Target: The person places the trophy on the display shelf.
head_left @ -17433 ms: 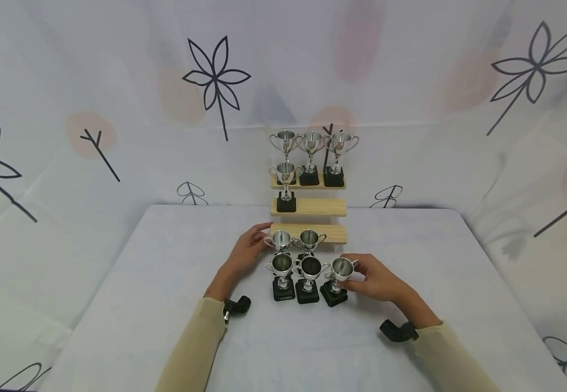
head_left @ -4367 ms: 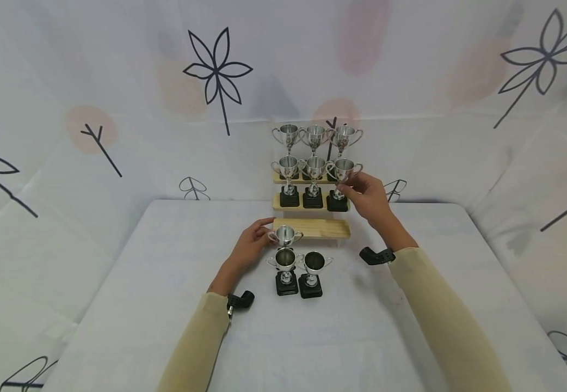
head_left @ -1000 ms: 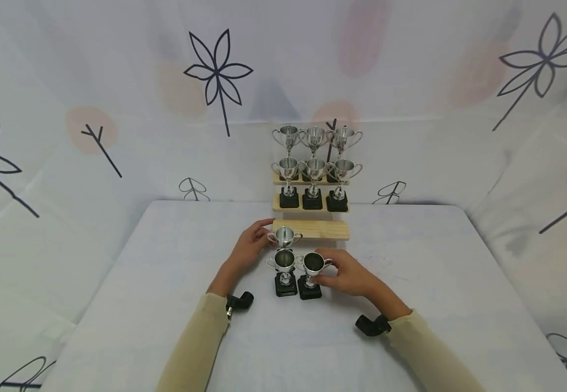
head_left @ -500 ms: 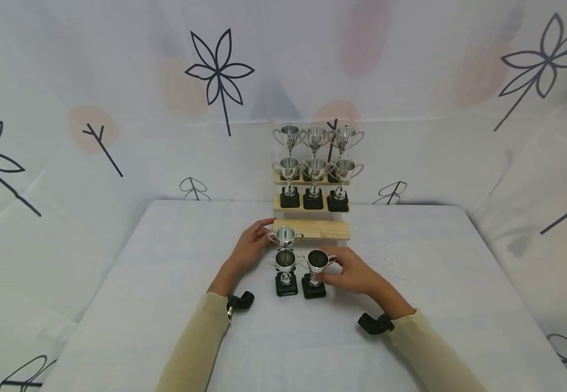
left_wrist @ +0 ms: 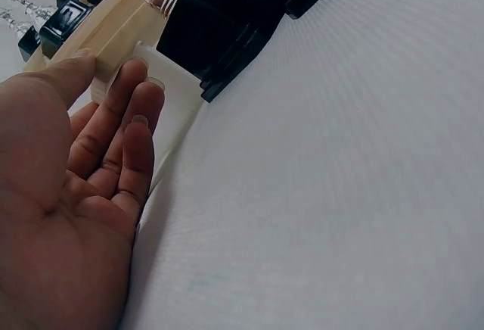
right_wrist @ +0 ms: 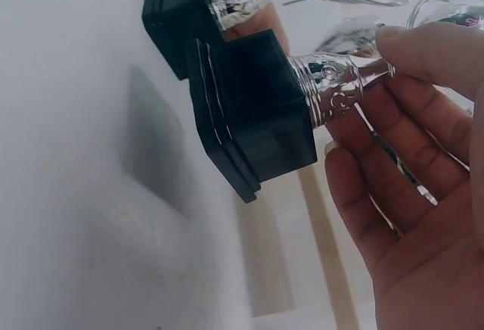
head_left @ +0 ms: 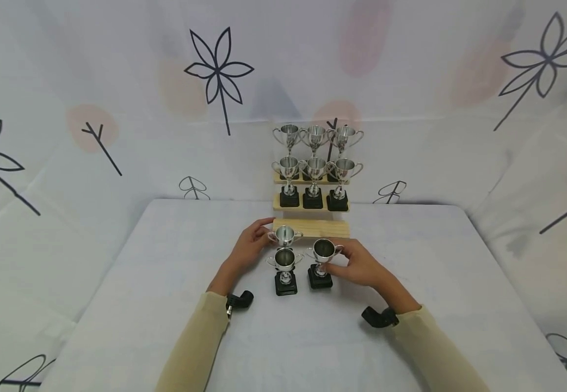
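My right hand (head_left: pixel 362 267) pinches a small silver two-handled trophy cup (head_left: pixel 322 251) at its stem. Its black square base (right_wrist: pixel 257 110) hangs tilted over the cloth, with a shadow beneath it in the right wrist view. The left hand (head_left: pixel 248 246) grips the left end of the lowest wooden shelf (head_left: pixel 334 227), thumb on the wood and fingers curled by the white support (left_wrist: pixel 170 91). Two more trophies stand upright on the table, a front one (head_left: pixel 285 280) and one behind it (head_left: pixel 285 235) close to the left fingers.
The middle shelf (head_left: pixel 277 202) bears three trophies in a row, and the top shelf (head_left: pixel 277 178) bears three more. Bare wood shows along the lowest shelf. A white cloth covers the table (head_left: pixel 166 337); a patterned fabric backdrop (head_left: pixel 131 65) hangs behind.
The right hand has lifted the trophy from beside the front one and carried it right and toward the shelves. Earlier, several trophies went onto the middle shelf. The left hand stays put.
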Action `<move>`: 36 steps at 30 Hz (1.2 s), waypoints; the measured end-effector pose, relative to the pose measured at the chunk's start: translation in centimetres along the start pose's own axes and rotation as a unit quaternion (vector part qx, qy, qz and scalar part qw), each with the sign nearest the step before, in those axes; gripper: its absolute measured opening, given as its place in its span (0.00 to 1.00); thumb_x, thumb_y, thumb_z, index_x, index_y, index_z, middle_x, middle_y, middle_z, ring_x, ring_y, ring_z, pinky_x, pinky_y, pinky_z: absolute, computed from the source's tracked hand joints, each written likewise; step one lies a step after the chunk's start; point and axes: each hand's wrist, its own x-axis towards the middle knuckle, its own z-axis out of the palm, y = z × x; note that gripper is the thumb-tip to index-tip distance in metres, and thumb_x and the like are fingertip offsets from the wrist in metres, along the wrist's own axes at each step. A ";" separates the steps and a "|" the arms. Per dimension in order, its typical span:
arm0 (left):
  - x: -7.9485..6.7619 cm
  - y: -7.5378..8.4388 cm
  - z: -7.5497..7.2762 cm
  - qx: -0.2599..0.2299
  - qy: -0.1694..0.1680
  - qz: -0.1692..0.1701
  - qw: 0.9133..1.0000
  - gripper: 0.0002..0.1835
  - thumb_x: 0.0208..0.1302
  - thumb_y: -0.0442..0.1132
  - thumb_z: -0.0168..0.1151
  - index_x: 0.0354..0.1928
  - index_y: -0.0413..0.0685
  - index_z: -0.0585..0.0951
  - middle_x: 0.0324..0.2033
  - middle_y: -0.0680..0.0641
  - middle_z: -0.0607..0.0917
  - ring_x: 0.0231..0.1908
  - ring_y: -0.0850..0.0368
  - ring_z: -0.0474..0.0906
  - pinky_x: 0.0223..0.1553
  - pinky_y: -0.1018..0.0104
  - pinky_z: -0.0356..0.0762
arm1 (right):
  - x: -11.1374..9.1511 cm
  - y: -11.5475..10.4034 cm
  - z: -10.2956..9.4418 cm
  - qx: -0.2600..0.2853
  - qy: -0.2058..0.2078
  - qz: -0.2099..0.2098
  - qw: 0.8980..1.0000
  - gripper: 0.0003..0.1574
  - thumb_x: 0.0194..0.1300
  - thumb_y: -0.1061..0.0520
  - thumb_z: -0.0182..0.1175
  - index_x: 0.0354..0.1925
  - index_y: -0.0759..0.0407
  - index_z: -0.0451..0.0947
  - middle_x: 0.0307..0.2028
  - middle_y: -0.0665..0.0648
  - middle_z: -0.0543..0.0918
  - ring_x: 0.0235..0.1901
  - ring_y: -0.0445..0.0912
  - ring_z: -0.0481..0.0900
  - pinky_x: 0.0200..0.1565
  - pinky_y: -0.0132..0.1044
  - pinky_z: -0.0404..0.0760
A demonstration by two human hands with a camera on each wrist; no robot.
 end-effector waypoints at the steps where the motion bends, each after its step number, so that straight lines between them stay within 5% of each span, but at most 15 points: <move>1: 0.0 0.0 0.0 0.000 0.000 -0.001 1.000 0.26 0.80 0.40 0.58 0.77 0.51 0.71 0.47 0.46 0.90 0.46 0.54 0.87 0.61 0.53 0.77 | 0.1 -0.1 -0.1 -0.001 0.001 0.000 1.000 0.19 0.63 0.64 0.75 0.51 0.51 0.86 0.45 0.48 0.89 0.49 0.42 0.85 0.55 0.43 0.83; 12: 0.1 0.0 0.0 0.004 0.002 -0.005 1.000 0.26 0.81 0.41 0.59 0.77 0.52 0.72 0.47 0.45 0.90 0.46 0.55 0.87 0.61 0.53 0.77 | 1.1 -0.8 -0.9 -0.012 0.044 0.030 0.999 0.15 0.65 0.66 0.73 0.50 0.59 0.86 0.51 0.54 0.89 0.54 0.41 0.84 0.60 0.41 0.81; 22: 0.1 -0.2 -0.1 -0.001 0.002 0.004 1.000 0.27 0.80 0.40 0.59 0.77 0.48 0.71 0.47 0.42 0.90 0.45 0.54 0.87 0.59 0.51 0.78 | 3.2 -1.8 -1.3 -0.027 0.082 0.042 0.995 0.19 0.68 0.66 0.71 0.57 0.64 0.83 0.48 0.58 0.89 0.48 0.45 0.85 0.56 0.54 0.84; 36: 0.1 0.0 0.0 -0.014 -0.002 -0.005 1.000 0.27 0.80 0.40 0.59 0.77 0.47 0.70 0.48 0.45 0.90 0.46 0.54 0.87 0.57 0.56 0.80 | 6.2 -1.8 -0.9 -0.021 0.129 0.067 0.989 0.13 0.70 0.64 0.70 0.51 0.66 0.83 0.46 0.62 0.89 0.50 0.55 0.88 0.59 0.49 0.83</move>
